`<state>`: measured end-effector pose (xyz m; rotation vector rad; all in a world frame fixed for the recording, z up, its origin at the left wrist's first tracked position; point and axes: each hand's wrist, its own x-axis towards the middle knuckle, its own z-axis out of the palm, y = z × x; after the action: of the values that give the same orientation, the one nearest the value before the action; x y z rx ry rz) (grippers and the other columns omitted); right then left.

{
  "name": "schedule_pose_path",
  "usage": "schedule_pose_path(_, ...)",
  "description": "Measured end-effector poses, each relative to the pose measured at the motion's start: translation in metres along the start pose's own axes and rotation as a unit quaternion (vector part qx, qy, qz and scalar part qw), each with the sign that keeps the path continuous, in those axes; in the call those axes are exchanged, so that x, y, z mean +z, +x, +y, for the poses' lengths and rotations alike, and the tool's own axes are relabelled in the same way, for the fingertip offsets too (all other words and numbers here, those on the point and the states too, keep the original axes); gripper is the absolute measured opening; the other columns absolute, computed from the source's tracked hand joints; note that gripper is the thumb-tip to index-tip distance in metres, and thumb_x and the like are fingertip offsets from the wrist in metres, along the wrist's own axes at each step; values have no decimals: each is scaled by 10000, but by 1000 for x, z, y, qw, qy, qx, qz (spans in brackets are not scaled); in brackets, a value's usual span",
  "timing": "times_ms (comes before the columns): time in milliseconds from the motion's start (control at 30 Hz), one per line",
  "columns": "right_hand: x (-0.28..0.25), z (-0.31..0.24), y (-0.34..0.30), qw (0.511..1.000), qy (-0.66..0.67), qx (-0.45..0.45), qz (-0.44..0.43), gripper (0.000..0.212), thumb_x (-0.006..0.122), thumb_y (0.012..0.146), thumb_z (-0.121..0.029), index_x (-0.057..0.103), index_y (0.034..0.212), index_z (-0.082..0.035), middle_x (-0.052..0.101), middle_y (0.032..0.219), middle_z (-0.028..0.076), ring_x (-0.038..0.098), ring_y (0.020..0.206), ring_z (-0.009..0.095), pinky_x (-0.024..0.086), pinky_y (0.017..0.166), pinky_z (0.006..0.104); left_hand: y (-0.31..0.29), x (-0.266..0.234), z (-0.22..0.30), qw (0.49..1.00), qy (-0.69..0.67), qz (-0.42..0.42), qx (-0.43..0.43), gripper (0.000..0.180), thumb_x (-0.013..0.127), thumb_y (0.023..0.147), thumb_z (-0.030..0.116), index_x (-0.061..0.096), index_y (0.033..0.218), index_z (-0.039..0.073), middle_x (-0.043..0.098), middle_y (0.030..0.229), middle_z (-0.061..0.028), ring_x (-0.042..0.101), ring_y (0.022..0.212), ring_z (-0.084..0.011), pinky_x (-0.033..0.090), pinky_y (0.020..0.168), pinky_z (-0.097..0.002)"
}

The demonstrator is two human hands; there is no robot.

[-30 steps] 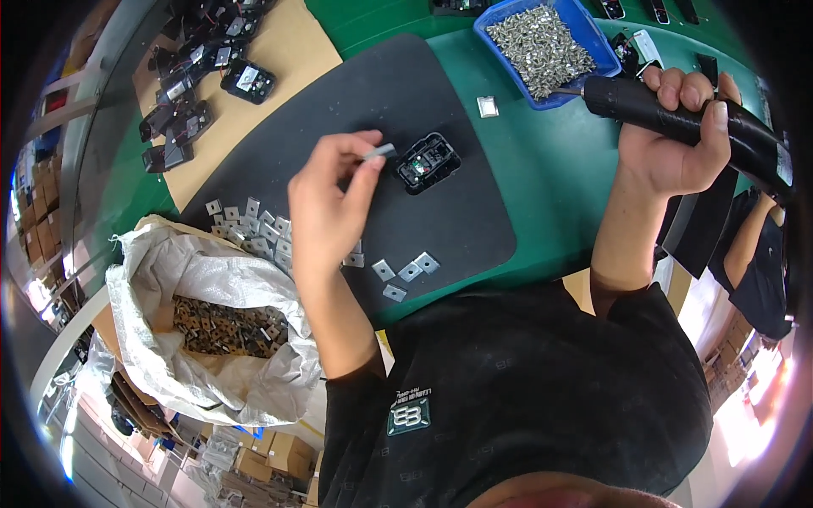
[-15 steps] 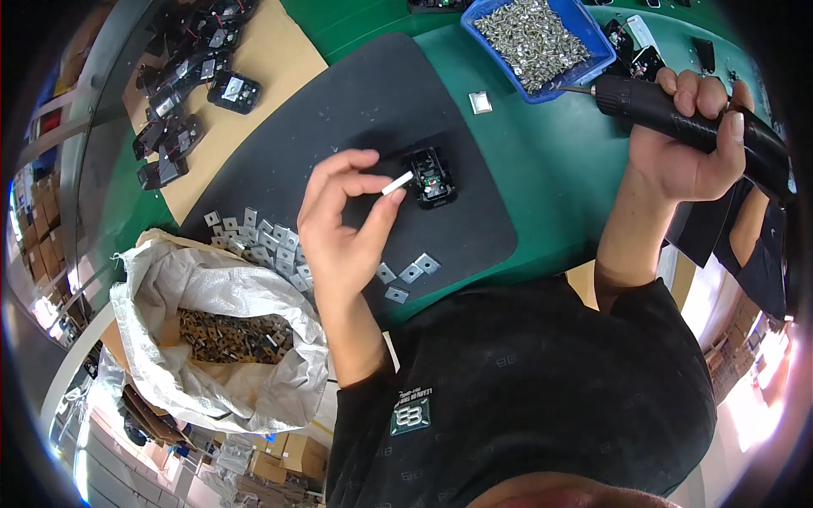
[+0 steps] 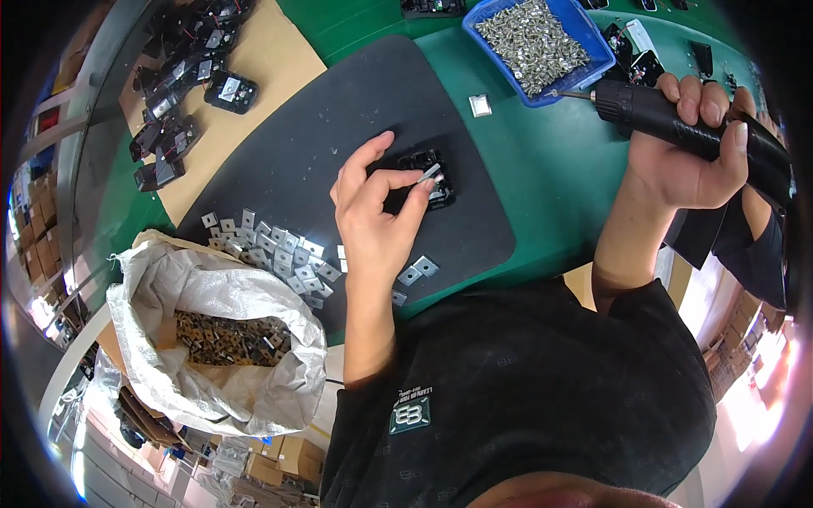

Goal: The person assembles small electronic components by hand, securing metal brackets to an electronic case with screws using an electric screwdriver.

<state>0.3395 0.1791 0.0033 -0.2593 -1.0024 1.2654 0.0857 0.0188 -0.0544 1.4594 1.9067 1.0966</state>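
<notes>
Left hand (image 3: 377,207) has shifted right since the earlier frames, bringing the small metal plate (image 3: 429,173) over the open black plastic housing (image 3: 446,195). Plate pinched between thumb and index finger, tilted; contact with housing can't be told. Housing lies on the dark mat (image 3: 339,110), partly hidden by the fingers. Right hand (image 3: 690,161) wrapped around the black electric screwdriver (image 3: 648,110), raised, bit pointing left near the front edge of the blue bin (image 3: 605,69) of silver screws (image 3: 533,46). Loose square plates with holes (image 3: 279,250) scattered left of the left forearm, beside the white woven sack (image 3: 237,288). Silver square piece (image 3: 480,105) on the green tabletop (image 3: 550,169).
</notes>
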Motion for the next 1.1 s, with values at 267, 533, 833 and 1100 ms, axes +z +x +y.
schedule_pose_path(267, 9, 8, 0, 999, -19, -19, 32, 378, 511, 897, -230, 468, 1230, -57, 583, 828, 57, 547, 735, 194, 428, 777, 434, 10, 5, 7, 999, 14, -14, -37, 277, 748, 742, 56, 651, 1000, 64, 642, 1051, -81, 616, 864, -225, 414, 877, -340)
schedule_pose_path(533, 8, 6, -1, 999, 0, -13, 36, 354, 520, 901, -251, 535, 1215, -89, 536, 840, 11, 473, 771, 141, 387, 804, 353, 23, 10, 8, 997, 54, -41, -34, 307, 694, 773, 56, 626, 1073, 48, 613, 1122, -122, 606, 964, -274, 411, 895, -376)
schedule_pose_path(833, 17, -8, 2, 1000, 21, -12, 13, 350, 536, 898, -256, 522, 1207, -94, 529, 832, -4, 475, 746, 117, 388, 805, 337, 72, 16, 47, 975, 36, -58, 214, 356, 741, 764, 143, 673, 1107, 76, 685, 1095, -72, 618, 1024, -214, 414, 889, -310)
schedule_pose_path(1100, 22, -10, 4, 1000, 17, -14, 12, 370, 576, 873, -265, 525, 1199, -98, 535, 823, -16, 485, 733, 104, 391, 798, 319, 105, 60, 67, 942, 57, -87, 319, 200, 767, 770, 225, 734, 908, 84, 721, 843, -10, 654, 812, -184, 404, 769, -334)
